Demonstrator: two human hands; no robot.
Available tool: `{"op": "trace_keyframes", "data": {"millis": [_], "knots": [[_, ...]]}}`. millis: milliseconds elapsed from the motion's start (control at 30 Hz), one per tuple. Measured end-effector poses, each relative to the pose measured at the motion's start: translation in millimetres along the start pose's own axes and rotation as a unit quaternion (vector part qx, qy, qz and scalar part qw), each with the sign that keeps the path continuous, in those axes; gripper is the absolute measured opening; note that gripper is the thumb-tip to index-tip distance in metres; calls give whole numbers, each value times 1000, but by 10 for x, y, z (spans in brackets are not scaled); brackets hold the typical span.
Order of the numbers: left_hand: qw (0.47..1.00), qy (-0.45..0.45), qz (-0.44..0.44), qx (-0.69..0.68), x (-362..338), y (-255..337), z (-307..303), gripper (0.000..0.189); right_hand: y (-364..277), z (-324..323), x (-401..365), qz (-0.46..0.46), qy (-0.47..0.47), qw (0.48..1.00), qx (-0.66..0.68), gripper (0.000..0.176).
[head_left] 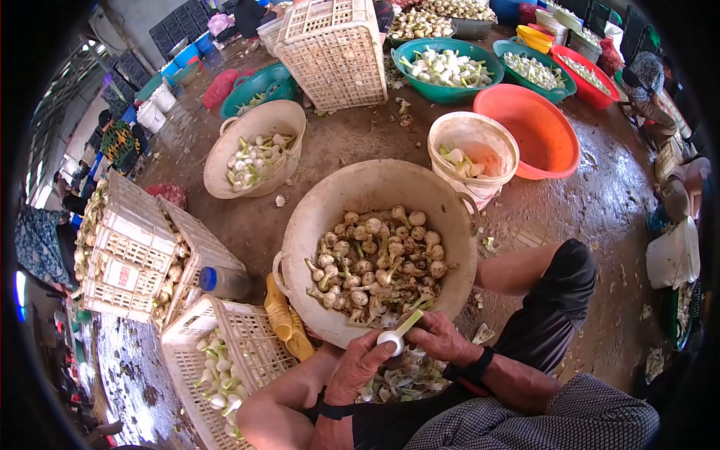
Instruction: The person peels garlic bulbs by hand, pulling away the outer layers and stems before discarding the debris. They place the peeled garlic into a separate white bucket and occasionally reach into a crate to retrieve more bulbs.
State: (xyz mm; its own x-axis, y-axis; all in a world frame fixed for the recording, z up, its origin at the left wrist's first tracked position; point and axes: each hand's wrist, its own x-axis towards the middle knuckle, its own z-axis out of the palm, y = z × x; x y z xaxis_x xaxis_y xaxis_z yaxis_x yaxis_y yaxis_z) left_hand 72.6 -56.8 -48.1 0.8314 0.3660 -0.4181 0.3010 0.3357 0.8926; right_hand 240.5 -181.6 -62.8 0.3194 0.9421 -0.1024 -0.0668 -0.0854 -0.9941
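Observation:
Between my two hands is a clean white garlic bulb (391, 343), its pale green stem pointing up to the right. My left hand (358, 369) is closed around the bulb from the left. On the other side, my right hand (442, 337) has its fingers closed at the bulb and stem; whether it also holds a tool is hidden. Just beyond my hands stands a wide beige tub (319, 202) with many soil-stained garlic bulbs (382, 255) inside. Loose peeled skins (405, 379) lie below my hands, between my legs.
Left of me are plastic crates (259, 337) with garlic, a blue-capped bottle (225, 281) and yellow footwear (281, 311). A smaller beige basin (255, 120), a white bucket (472, 146) and an orange basin (529, 131) stand ahead. Other people sit at both sides.

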Motion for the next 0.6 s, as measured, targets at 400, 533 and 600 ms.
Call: {"op": "trace_keyframes", "data": {"millis": [400,533,600], "knots": [[1000,9,-11,-8,-23,87,62,43,-72,57,3,-33,37,997,-60,17],[999,1,4,41,-24,81,39,45,-21,55,-7,7,12,999,-31,15],[997,-2,14,79,-36,99,40,49,18,80,-12,47,14,996,74,13]]}}
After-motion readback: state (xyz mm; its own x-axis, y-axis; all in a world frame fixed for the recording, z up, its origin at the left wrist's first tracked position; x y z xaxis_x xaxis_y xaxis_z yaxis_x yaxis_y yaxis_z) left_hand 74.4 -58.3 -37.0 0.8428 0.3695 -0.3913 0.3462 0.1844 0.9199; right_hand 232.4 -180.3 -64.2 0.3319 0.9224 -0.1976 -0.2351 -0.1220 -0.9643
